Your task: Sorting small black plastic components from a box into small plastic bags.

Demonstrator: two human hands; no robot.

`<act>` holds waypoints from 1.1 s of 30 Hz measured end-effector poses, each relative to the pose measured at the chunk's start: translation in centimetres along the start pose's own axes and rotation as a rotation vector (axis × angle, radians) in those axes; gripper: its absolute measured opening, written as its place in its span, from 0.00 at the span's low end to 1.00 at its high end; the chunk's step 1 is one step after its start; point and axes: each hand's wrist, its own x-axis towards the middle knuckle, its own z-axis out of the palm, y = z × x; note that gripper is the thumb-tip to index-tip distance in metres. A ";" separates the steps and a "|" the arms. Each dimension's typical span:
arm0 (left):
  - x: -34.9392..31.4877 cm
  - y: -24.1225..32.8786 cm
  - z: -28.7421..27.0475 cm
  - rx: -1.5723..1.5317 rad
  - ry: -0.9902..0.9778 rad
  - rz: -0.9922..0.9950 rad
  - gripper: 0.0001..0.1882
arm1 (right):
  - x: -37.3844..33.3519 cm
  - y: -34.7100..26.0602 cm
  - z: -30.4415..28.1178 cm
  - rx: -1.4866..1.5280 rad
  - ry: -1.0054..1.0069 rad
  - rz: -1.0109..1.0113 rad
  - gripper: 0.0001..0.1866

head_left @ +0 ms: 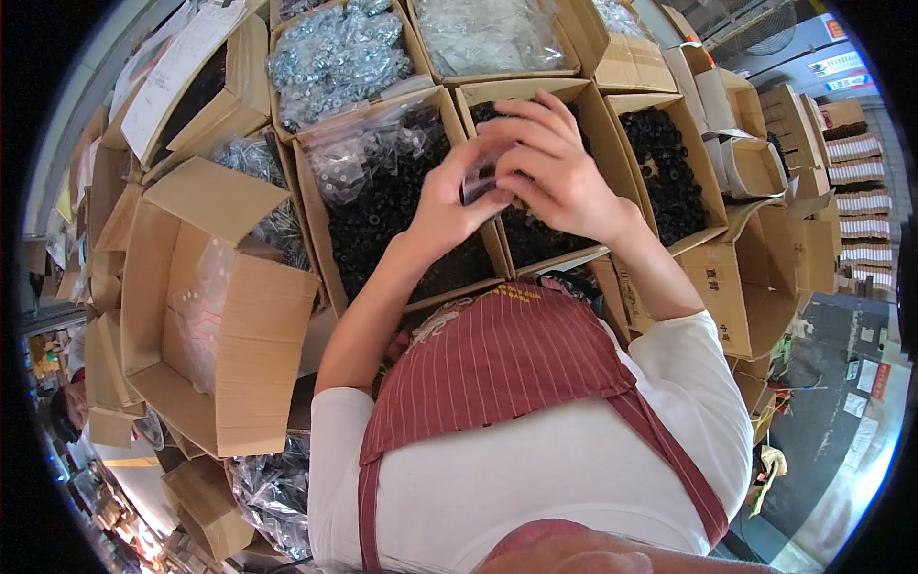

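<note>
My left hand (454, 196) pinches a small clear plastic bag (479, 177) between thumb and fingers. Facing it, my right hand (564, 172) has its thumb and fingers curled in against the bag, slightly smeared by motion; what its fingertips grip is hidden. Both hands are over a carton of small black parts (526, 234). To its left stands a wider carton of black parts (368, 230), with clear bags of small pale pieces (368, 158) lying on top. A third carton, on the right, holds black rings (660, 172).
Behind are a carton of bagged shiny metal parts (339, 62) and one of clear plastic bags (488, 38). At left, an open carton (253, 354) tilts with its flaps out, near long metal screws (277, 230). More open cartons (765, 277) stack at right.
</note>
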 end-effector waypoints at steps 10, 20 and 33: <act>0.7 0.5 -0.7 0.422 0.276 0.260 0.11 | -0.4 0.9 1.5 0.156 0.200 0.339 0.07; 0.2 -0.1 -0.7 0.236 0.258 0.110 0.08 | -0.2 1.0 2.3 0.196 0.155 0.189 0.08; 0.6 0.5 -1.1 0.172 0.306 0.123 0.02 | -0.6 0.5 2.1 0.160 0.173 0.307 0.11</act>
